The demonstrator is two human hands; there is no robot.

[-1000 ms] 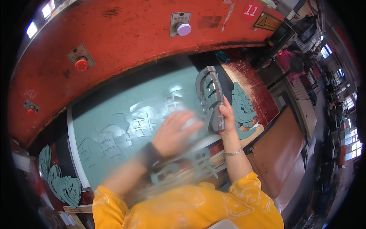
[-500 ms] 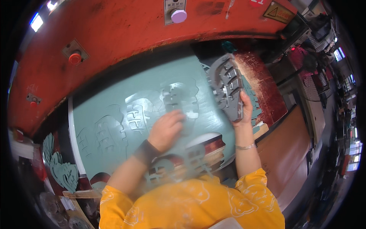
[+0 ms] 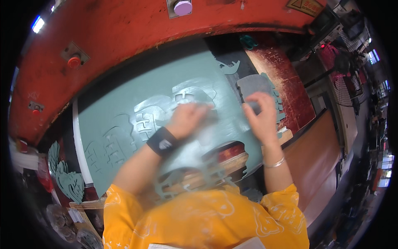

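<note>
A large green sheet spreads before me, marked with several cut sole-like outlines with notched edges. My left hand, a dark band at its wrist, is over the cut shapes at the sheet's middle. Motion smears its fingers, so I cannot tell what they hold. My right hand is at the sheet's right edge, thumb and fingers apart. Just beyond its fingertips lies the grey cutting die, smooth face up; the hand partly hides it.
A red machine with buttons spans the far side. Green offcuts hang at the left, and another scrap lies beyond the die. A worn dark-red board and a brown panel are on the right.
The grey die, held up with its ridged face showing, is now down beside the sheet. My right hand's fingers have spread from it. The left hand has moved slightly right and up.
</note>
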